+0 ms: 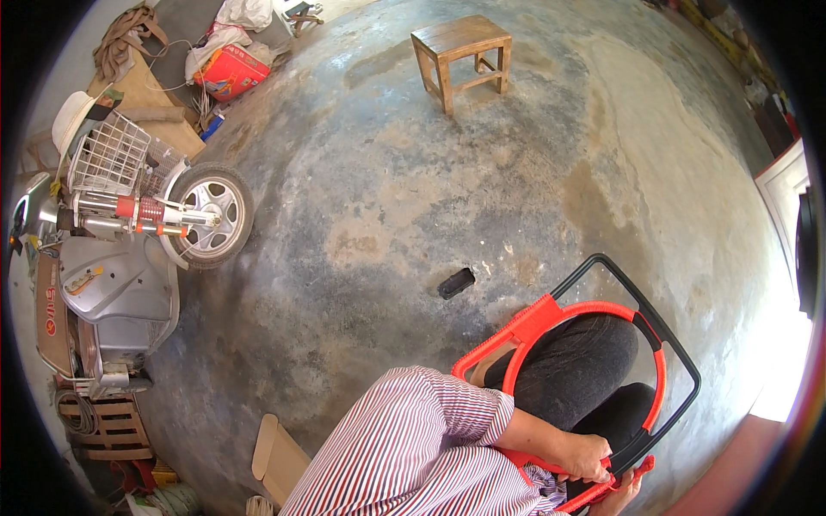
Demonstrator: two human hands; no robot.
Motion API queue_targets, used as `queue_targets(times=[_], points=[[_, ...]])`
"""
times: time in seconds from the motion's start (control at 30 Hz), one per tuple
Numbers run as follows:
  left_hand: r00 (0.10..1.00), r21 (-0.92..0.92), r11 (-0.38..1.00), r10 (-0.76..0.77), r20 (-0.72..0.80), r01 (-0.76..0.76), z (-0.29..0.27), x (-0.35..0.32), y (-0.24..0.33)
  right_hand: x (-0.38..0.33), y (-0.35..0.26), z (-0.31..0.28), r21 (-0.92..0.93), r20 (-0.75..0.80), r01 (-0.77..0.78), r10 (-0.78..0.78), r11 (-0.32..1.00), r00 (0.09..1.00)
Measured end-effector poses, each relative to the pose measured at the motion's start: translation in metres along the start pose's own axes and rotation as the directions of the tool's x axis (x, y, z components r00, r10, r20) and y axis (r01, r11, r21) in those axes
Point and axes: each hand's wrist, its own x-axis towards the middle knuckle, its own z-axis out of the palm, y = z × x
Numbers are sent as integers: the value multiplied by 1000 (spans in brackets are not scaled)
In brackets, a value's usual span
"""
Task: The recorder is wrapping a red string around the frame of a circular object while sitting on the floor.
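A red ring-shaped plastic frame (593,309) joined to a black tubular loop (667,335) lies over my lap, with my knees in dark trousers showing through the ring. My left hand (588,456), coming out of a striped sleeve, grips the near side of the frame where the black bar meets the red ring. My right hand (625,496) is only partly in view at the lower edge. Its fingers hold a red end piece of the frame from below.
A small black object (456,282) lies on the stained concrete floor ahead. A wooden stool (462,53) stands farther off. An electric scooter (129,249) with a wire basket is parked at the left, beside a wooden crate (107,426). A cardboard piece (277,456) lies near me.
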Motion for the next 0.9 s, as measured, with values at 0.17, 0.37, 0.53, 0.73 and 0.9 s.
queue_targets(times=[0.17,0.37,0.53,0.73,0.9], points=[[1000,7,1000,-4,12,4,0,1,0,-1,0,-3,10,-2,3,-3,1000,1000],[1000,-24,1000,-13,-5,13,-1,-2,-1,1,4,-4,20,9,-3,3,1000,1000],[999,24,999,-27,32,26,3,1,6,2,14,-9,91,-20,53,-52,994,998],[997,-37,997,-75,4,75,1,-6,8,6,23,-12,71,-34,78,-76,994,997],[994,-25,995,-94,54,95,1,-1,3,1,14,-8,99,-41,93,-90,991,995]])
